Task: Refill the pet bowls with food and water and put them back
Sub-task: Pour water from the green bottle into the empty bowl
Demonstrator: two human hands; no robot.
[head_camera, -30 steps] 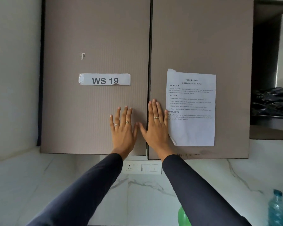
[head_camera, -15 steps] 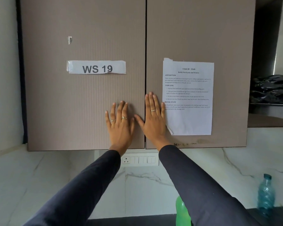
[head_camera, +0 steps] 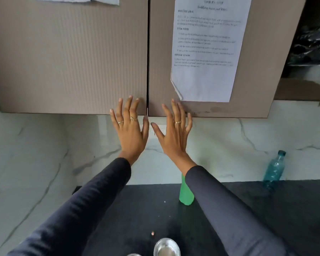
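Observation:
My left hand (head_camera: pixel 130 132) and my right hand (head_camera: pixel 175 133) are raised side by side, fingers spread and empty, in front of the lower edge of a beige wall cabinet (head_camera: pixel 68 58). A shiny metal bowl (head_camera: pixel 167 247) peeks in at the bottom edge on the black counter (head_camera: pixel 294 209). A green bottle (head_camera: pixel 186 194) stands on the counter, partly hidden behind my right sleeve. A blue plastic water bottle (head_camera: pixel 274 169) stands against the marble wall at the right.
A printed task sheet (head_camera: pixel 207 52) is taped to the right cabinet door. A dark shelf (head_camera: pixel 310 67) with black items sits at the upper right. White marble wall (head_camera: pixel 26 154) runs behind the counter. A few crumbs (head_camera: pixel 152 233) lie on the counter.
Both hands have come off the cabinet doors and dropped lower. The view has tilted down, bringing the counter, the green bottle and the metal bowl into sight.

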